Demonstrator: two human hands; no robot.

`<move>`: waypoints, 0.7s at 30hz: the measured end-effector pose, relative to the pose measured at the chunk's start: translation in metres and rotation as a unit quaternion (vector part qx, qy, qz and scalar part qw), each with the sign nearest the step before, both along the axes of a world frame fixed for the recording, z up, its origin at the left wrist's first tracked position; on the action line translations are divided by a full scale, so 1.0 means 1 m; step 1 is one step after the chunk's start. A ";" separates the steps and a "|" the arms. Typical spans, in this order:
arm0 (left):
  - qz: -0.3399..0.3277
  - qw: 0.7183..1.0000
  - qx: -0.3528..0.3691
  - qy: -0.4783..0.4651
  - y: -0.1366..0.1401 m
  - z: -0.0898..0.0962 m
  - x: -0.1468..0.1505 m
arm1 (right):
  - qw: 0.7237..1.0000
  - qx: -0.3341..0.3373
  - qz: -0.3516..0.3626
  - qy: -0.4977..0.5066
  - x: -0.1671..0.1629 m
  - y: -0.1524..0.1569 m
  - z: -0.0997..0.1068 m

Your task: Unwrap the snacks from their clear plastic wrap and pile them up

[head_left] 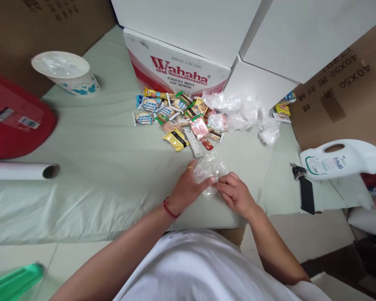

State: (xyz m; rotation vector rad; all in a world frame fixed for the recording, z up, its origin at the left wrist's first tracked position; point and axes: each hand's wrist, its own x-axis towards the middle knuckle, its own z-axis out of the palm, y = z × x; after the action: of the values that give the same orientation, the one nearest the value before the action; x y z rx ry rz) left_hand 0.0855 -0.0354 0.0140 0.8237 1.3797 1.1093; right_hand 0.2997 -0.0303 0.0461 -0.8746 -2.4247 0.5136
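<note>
Head view: at frame centre, slightly low, my left hand (186, 187) grasps crumpled clear plastic (209, 166), my right hand (236, 194) pinching its lower right edge, wrapped snacks (178, 117) above.

A bench draped in pale green cloth (106, 167) carries a red-and-white cardboard carton (178, 79), colourful small wrapped snacks (181, 119), crumpled clear plastic bags (238, 110), a blue-patterned white tub (78, 87), a white tube (19, 170) and a white plastic handled bottle (338, 161).

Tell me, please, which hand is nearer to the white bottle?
Right. The right hand, touching clear plastic, is left of the white bottle; the left hand, gripping that plastic, is farther left.
</note>
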 end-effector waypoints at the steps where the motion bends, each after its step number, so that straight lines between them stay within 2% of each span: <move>1: 0.001 1.000 -0.007 0.014 0.004 0.000 0.003 | 1.000 0.001 -0.002 0.002 0.001 -0.002 -0.002; 3: 0.011 1.000 -0.022 0.009 0.007 -0.003 0.002 | 0.999 -0.006 -0.033 0.020 0.007 -0.006 -0.006; 7: 0.034 0.993 -0.021 -0.113 0.003 -0.010 -0.009 | 0.989 -0.027 -0.115 0.084 0.032 -0.012 -0.015; 10: 0.041 0.986 -0.027 -0.156 -0.003 -0.010 -0.016 | 0.981 -0.042 -0.155 0.113 0.043 -0.016 -0.021; 12: 0.034 0.983 -0.063 -0.171 -0.002 -0.009 -0.017 | 0.980 -0.045 -0.152 0.119 0.045 -0.017 -0.023; 14: 0.006 0.976 -0.135 -0.168 0.003 -0.010 -0.016 | 0.984 -0.040 -0.129 0.117 0.044 -0.017 -0.022; 17: -0.080 0.964 -0.215 -0.133 0.017 -0.014 -0.009 | 0.990 -0.023 -0.085 0.110 0.040 -0.018 -0.014; 19: -0.122 0.964 -0.204 -0.117 0.027 -0.017 -0.002 | 0.991 -0.006 -0.070 0.111 0.040 -0.021 -0.008; 21: -0.119 0.971 -0.173 -0.113 0.035 -0.018 0.005 | 0.992 0.021 -0.071 0.107 0.044 -0.028 -0.005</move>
State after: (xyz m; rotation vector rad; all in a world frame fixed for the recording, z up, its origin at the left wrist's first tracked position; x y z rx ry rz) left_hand 0.0904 -0.0005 -0.0043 0.5709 1.2025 0.7243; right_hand 0.3440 -0.0588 0.0416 -0.9159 -2.1550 0.4748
